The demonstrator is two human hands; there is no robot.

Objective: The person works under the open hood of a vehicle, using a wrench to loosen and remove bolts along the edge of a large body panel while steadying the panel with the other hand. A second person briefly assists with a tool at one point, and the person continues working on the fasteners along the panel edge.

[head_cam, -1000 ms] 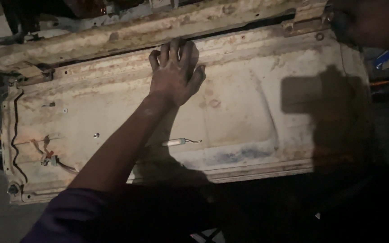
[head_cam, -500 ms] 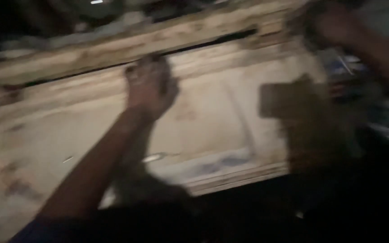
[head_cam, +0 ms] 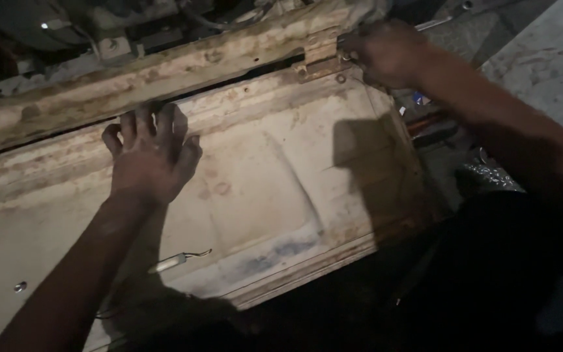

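Note:
A large, dirty off-white metal panel [head_cam: 275, 195] lies in front of me, hinged along its top edge to a rusty beam [head_cam: 184, 72]. My left hand [head_cam: 151, 156] rests flat on the panel near its upper edge, fingers spread, holding nothing. My right hand [head_cam: 386, 52] is curled at the panel's upper right corner, right beside a rusty hinge bracket [head_cam: 317, 62]. Whether something sits inside that fist is hidden. A small metal clip with a wire [head_cam: 177, 259] lies on the panel below my left forearm.
Dark machinery and wiring [head_cam: 131, 26] sit above the beam. A grey concrete surface [head_cam: 548, 58] lies at the upper right, with small bits of clutter [head_cam: 425, 111] beside the panel's right edge. The area below the panel is dark shadow.
The view has shifted, so the panel now sits more to the left. My left hand stays flat on the panel; my right hand remains at the upper right corner by the hinge.

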